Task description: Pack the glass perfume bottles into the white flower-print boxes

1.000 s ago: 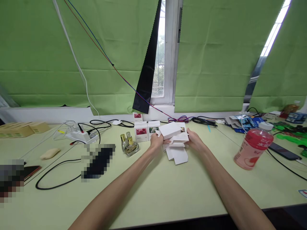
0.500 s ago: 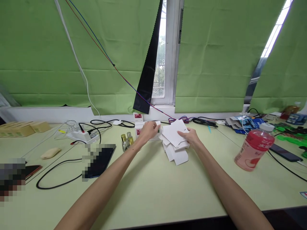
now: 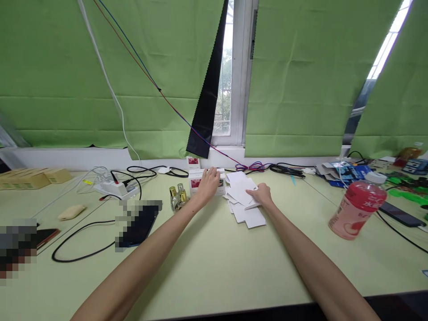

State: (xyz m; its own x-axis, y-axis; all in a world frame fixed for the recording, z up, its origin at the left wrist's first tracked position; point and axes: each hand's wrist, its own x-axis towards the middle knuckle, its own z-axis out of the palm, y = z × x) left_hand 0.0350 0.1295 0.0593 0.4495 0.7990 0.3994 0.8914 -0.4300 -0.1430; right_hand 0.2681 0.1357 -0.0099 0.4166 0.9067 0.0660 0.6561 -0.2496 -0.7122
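While the right hand (image 3: 263,194) rests its thumb on the white cardboard pile (image 3: 239,196), far-middle of the pale table (image 3: 217,267), the left hand (image 3: 207,183) has moved off it to the printed boxes (image 3: 194,184) just left (can't tell if either's gripping), so they're now apart on separate stuff. Pink bottle (image 3: 357,209)'s over right, green blinds (image 3: 301,80) across the far side.

From my remote feed the view is fairly bright. Daylight glares nearly white through the far window (image 3: 226,84) and the far-right slit (image 3: 388,49). A soft shadow trails beside my left forearm (image 3: 147,256). Wide-angle stretch tilts the bottle (image 3: 357,209) at right; coarse pixel blocks partly mask the dark device (image 3: 140,227) at left.
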